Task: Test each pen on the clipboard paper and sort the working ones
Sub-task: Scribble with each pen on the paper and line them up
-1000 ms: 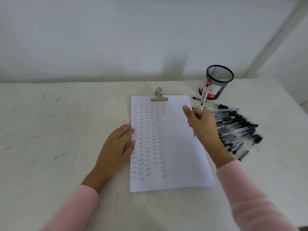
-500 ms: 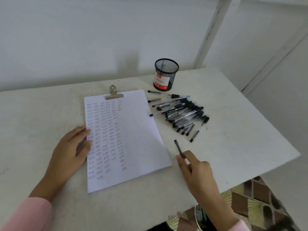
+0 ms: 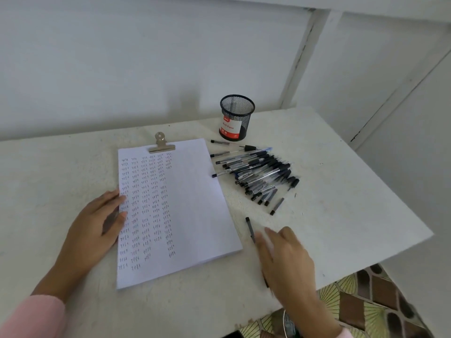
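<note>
The clipboard paper (image 3: 195, 203) lies on the white table (image 3: 341, 203), held by a metal clip (image 3: 161, 145) and covered on its left half with columns of small test marks. My left hand (image 3: 95, 230) rests flat on the paper's left edge, fingers spread. My right hand (image 3: 288, 262), blurred by motion, hovers low near the table's front edge with its fingers stretched out. A dark pen (image 3: 249, 225) lies on the table under its fingertips, just right of the paper. A heap of several black and clear pens (image 3: 258, 174) lies further back on the right.
A black mesh pen cup (image 3: 235, 118) with a red-and-white label stands behind the heap, near the wall. The table's right edge runs diagonally close to my right hand, with a patterned floor (image 3: 366, 301) below it.
My right hand carried a pen from over the paper's top right down to the table's front right. Its fingers have spread over the pen. My view swung right; the left hand stayed.
</note>
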